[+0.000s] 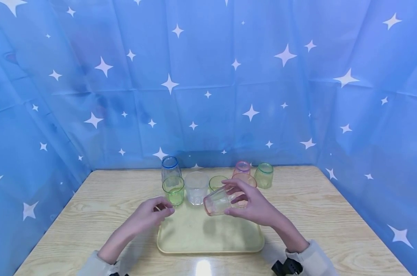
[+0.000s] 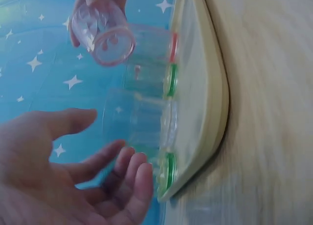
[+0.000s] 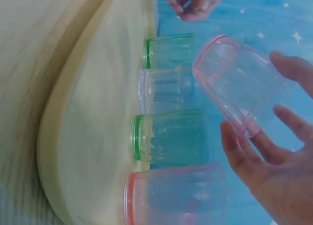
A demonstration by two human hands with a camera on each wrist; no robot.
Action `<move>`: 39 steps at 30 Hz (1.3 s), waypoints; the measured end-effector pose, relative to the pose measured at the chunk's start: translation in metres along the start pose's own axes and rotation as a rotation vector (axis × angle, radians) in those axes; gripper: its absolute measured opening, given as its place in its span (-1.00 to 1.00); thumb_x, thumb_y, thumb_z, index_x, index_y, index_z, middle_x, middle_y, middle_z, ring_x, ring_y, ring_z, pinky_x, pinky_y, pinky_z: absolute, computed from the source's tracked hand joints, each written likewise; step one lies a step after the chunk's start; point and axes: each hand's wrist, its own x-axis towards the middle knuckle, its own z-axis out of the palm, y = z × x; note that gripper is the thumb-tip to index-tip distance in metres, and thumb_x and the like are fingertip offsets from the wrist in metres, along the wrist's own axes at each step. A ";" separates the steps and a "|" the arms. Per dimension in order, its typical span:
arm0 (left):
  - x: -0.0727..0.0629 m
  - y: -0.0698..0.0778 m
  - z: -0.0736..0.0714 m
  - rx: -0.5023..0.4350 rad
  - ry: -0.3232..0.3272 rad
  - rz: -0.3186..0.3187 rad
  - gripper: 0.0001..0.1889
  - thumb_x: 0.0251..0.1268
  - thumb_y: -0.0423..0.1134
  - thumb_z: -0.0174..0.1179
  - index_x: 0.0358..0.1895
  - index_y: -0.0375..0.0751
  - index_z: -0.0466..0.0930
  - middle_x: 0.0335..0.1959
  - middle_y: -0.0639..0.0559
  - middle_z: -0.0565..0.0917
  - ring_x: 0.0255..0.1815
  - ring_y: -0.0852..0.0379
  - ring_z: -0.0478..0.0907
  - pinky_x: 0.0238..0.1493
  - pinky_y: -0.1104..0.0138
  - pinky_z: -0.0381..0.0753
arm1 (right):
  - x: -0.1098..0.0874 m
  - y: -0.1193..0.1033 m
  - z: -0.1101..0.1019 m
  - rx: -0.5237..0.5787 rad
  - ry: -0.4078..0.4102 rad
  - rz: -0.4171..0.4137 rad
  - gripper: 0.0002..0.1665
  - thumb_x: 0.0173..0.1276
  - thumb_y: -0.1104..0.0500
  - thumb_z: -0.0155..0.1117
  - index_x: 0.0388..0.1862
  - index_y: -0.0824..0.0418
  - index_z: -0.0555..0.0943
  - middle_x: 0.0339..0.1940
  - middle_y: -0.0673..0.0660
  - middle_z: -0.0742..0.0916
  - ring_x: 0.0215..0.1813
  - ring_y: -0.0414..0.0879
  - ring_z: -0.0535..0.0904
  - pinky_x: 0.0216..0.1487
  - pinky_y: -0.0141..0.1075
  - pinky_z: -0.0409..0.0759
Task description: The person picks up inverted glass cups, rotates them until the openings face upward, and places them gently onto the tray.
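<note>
My right hand [image 1: 255, 207] holds a clear pink-tinted cup [image 1: 216, 202] in the air above the tray, gripping it between thumb and fingers. The cup is tilted, its pinker end pointing down and to the left. My left hand [image 1: 153, 212] hovers over the left edge of the cream tray [image 1: 208, 235] with loosely curled fingers and nothing in them. Just beyond it stands a green cup [image 1: 175, 194]. Along the tray's back follow a clear cup [image 1: 196, 191], a second green cup [image 3: 168, 138] and an orange-pink cup [image 3: 178, 198]; in the head view my right hand partly covers the last two.
Behind the tray row, a blue-rimmed cup [image 1: 170, 168], a pink-rimmed cup [image 1: 242, 166] and a green cup [image 1: 264, 176] stand on the wooden table [image 1: 319, 214]. A blue curtain [image 1: 208, 76] with white stars hangs at the back and sides.
</note>
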 end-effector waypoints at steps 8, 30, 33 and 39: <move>0.001 -0.011 -0.005 0.050 -0.010 -0.067 -0.70 0.33 -0.08 0.35 -0.13 -0.26 0.60 -0.34 -0.06 0.60 -0.46 0.07 0.52 -0.46 0.28 0.64 | -0.001 -0.001 -0.005 -0.001 -0.001 -0.004 -0.19 0.22 0.17 0.59 0.43 0.10 0.46 0.29 0.17 0.62 0.16 0.03 0.64 0.09 -0.12 0.77; -0.002 -0.023 0.000 0.072 -0.066 -0.003 -0.33 0.03 -0.51 0.35 0.30 -0.55 0.40 -0.13 -0.27 0.58 -0.57 0.05 0.54 -0.56 0.27 0.68 | -0.003 0.000 -0.022 -0.063 -0.016 0.007 -0.22 0.23 0.16 0.59 0.41 0.14 0.49 0.21 0.17 0.67 0.14 0.15 0.65 0.09 -0.12 0.77; -0.002 -0.023 0.001 0.073 -0.047 -0.025 -0.29 -0.07 -0.57 0.29 0.32 -0.55 0.40 -0.02 -0.34 0.55 -0.57 0.04 0.55 -0.56 0.26 0.71 | -0.004 0.001 -0.024 -0.084 -0.024 0.014 -0.22 0.23 0.14 0.58 0.42 0.13 0.49 0.21 0.18 0.67 0.16 0.17 0.64 0.09 -0.13 0.77; -0.003 -0.021 0.004 0.074 -0.020 -0.064 -0.23 -0.17 -0.62 0.24 0.34 -0.52 0.41 0.15 -0.43 0.45 -0.47 0.03 0.55 -0.53 0.27 0.74 | -0.006 0.002 -0.029 -0.156 -0.047 0.023 -0.20 0.23 0.09 0.58 0.43 0.16 0.50 0.29 0.17 0.67 0.17 0.14 0.64 0.10 -0.16 0.76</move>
